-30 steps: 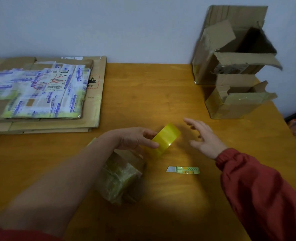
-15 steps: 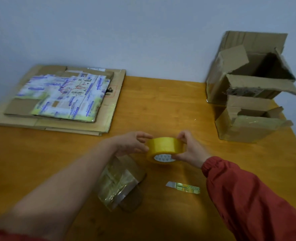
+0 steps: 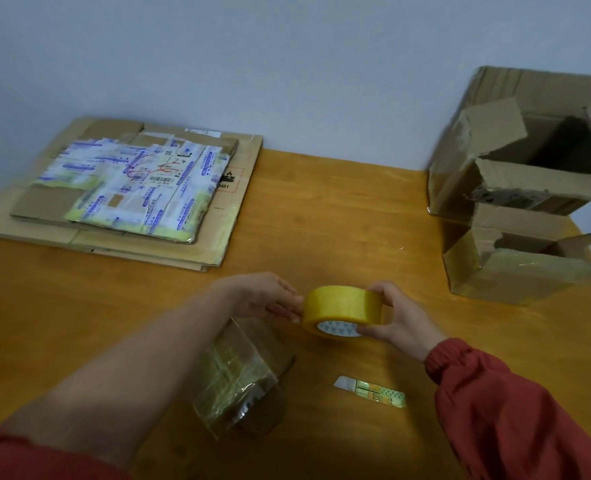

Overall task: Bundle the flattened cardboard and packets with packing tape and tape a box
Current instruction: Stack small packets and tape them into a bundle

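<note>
Shows yellow roll of packing tape [image 3: 342, 308] held over wooden desk [image 3: 322, 209] near its front edge: left hand [image 3: 263, 299] pinching one side, right hand [image 3: 398, 320], open a second ago, now gripping the other. Leaves flattened brown cardboard and printed packets [image 3: 131, 188], far-left corner, unbundled.

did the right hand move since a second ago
Yes. Judged against the cutter, the right hand moved left to the tape roll, which it now grips.

"3481" printed on the flattened cardboard [image 3: 240, 206]
</note>
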